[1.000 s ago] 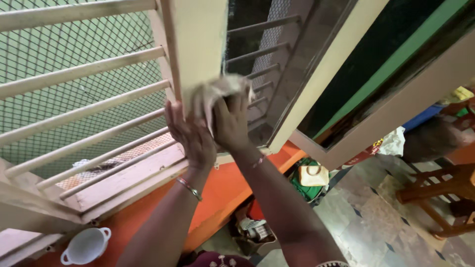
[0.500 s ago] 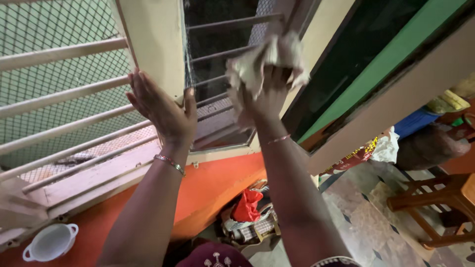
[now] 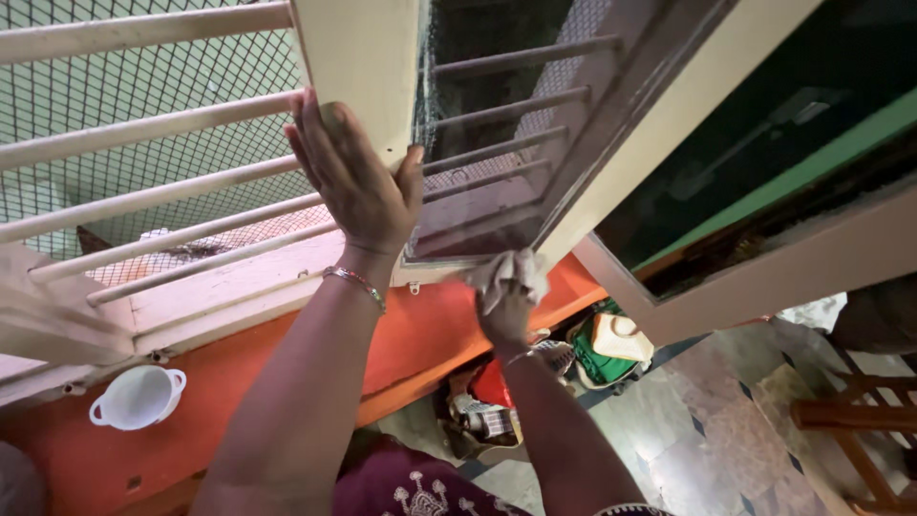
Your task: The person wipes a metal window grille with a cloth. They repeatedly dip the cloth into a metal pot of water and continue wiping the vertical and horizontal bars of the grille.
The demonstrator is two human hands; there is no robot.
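Looking down past a maroon garment [image 3: 411, 487] with pale embroidery at the very bottom edge, both forearms run up toward the window. Right hand [image 3: 504, 311] is clenched around a crumpled off-white cloth [image 3: 506, 275], pressing it against the bottom of the window frame, right at the lower corner of the right-hand opening where the cream frame meets the orange sill [image 3: 430, 344]. Thin bracelet on that wrist. Left hand [image 3: 355, 182] is flat and open, palm on the cream centre post [image 3: 368, 57] of the window, fingers spread upward, thumb sticking out toward the right opening; it holds nothing, just rests against the post. A beaded bangle [image 3: 355, 284] sits on that wrist.

Down by the floor, below the sill's right end, there's a heap of bags: a red one [image 3: 492, 382], something checked, and a green bag with a cream handbag [image 3: 619, 336] on it. Patterned stone tiles [image 3: 707, 420] spread out to the right, with a wooden chair [image 3: 860, 420] at the right edge. A small white two-handled pot [image 3: 138, 397] sits on the orange ledge at its left end.

Further back, horizontal cream bars [image 3: 143, 124] cross the left opening with wire mesh [image 3: 115, 86] behind them, and darker bars cross the right one. An opened window shutter [image 3: 764, 162] with dark glass and a green strip swings out at upper right.
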